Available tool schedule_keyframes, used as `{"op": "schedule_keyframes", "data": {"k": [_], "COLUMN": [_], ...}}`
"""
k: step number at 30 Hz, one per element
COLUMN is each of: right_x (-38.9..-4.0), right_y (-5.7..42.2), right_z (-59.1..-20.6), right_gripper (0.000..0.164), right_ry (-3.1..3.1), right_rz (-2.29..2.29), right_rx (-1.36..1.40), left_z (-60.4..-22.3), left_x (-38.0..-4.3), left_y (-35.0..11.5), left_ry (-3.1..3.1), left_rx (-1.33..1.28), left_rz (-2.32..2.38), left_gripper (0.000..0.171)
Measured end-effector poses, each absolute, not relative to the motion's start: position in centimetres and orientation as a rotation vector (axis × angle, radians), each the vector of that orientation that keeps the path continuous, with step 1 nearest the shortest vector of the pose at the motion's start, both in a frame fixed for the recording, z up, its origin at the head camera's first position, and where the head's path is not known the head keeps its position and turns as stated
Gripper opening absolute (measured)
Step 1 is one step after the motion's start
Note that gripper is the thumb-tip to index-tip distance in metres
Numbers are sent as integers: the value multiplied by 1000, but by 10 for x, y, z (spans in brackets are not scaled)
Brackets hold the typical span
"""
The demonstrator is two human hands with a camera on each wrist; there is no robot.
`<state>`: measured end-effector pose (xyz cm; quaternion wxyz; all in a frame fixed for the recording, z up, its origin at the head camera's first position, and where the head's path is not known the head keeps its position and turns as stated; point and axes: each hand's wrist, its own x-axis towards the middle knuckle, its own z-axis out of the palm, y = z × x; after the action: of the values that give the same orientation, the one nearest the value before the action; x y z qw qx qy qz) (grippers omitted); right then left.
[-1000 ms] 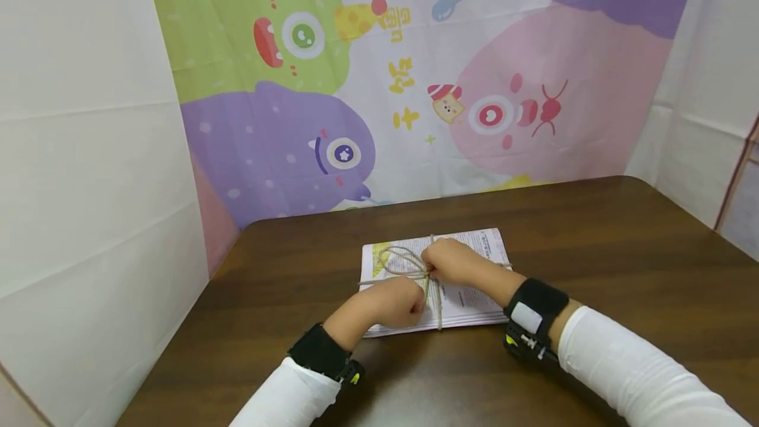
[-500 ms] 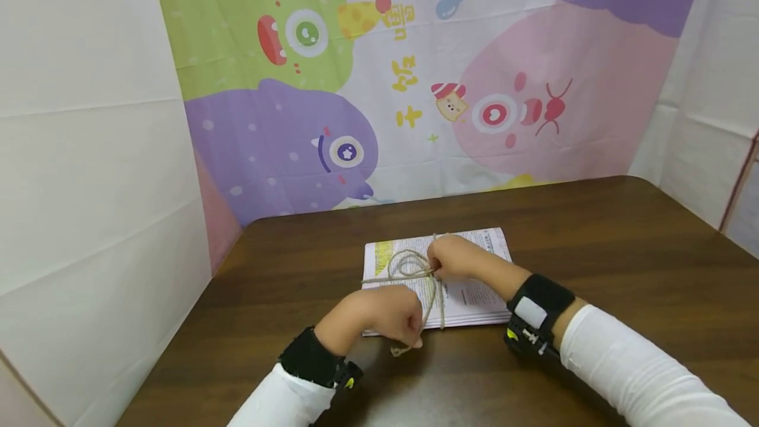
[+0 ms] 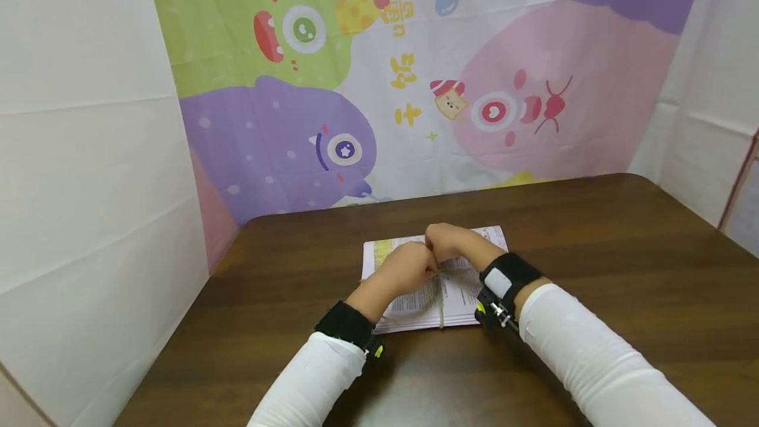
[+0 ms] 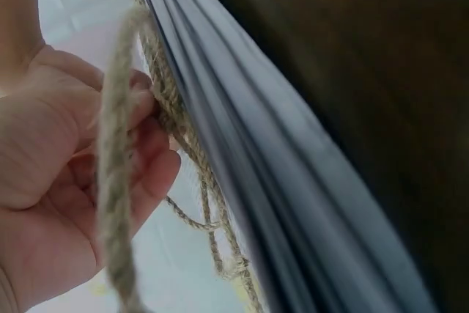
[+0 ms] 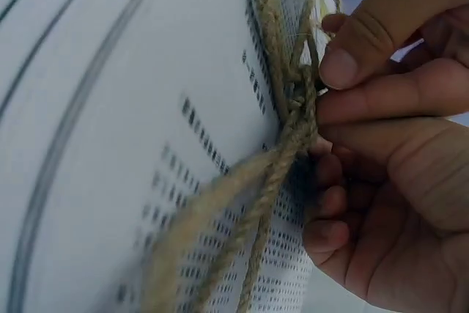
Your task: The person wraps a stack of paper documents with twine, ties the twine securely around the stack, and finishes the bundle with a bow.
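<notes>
A stack of folded printed sheets (image 3: 468,302) lies on the table, with beige twine (image 3: 441,305) running across it both ways. Near the middle of the stack, my left hand (image 3: 406,266) and right hand (image 3: 452,242) meet at the twine's crossing. The left hand (image 4: 44,137) pinches the twine close to the knot, while a loose strand (image 4: 113,159) hangs in front of it. In the right wrist view, fingertips of both hands hold the knotted twine (image 5: 297,119) just off the printed page (image 5: 198,71). The hands cover the knot in the head view.
The brown wooden table (image 3: 593,249) extends around the stack. Behind it hangs a cloth backdrop (image 3: 409,170) printed with cartoon monsters. White cloth walls (image 3: 89,183) stand at both sides.
My left hand first drew a loose twine end towards the stack's front edge, then moved up and right to meet the right hand. The right hand stayed near the knot, its wrist shifting slightly left.
</notes>
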<state>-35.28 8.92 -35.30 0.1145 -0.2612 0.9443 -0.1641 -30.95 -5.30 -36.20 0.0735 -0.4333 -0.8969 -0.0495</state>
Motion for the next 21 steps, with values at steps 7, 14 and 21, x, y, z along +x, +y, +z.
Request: {"op": "schedule_keyframes", "data": {"k": [7,14,21], "right_x": [-345,-325,-305], "right_y": [105,121,128], "right_z": [-348,-340,-342], "right_gripper": [37,4,3], "right_ry": [2734,2840,2919], "right_rz": [-760,-1061,-1165], "right_rx": [-779,-678,-769], "left_z": [-363,-365,-365], "left_x": [-308,-316,-324], "left_y": [-56,-56,-55], "left_ry": [-2662,-2726,-2796], "left_rx": [-1311,-1222,-1151], "left_rz": [-178,-332,-363], "left_gripper": [38,14,4]}}
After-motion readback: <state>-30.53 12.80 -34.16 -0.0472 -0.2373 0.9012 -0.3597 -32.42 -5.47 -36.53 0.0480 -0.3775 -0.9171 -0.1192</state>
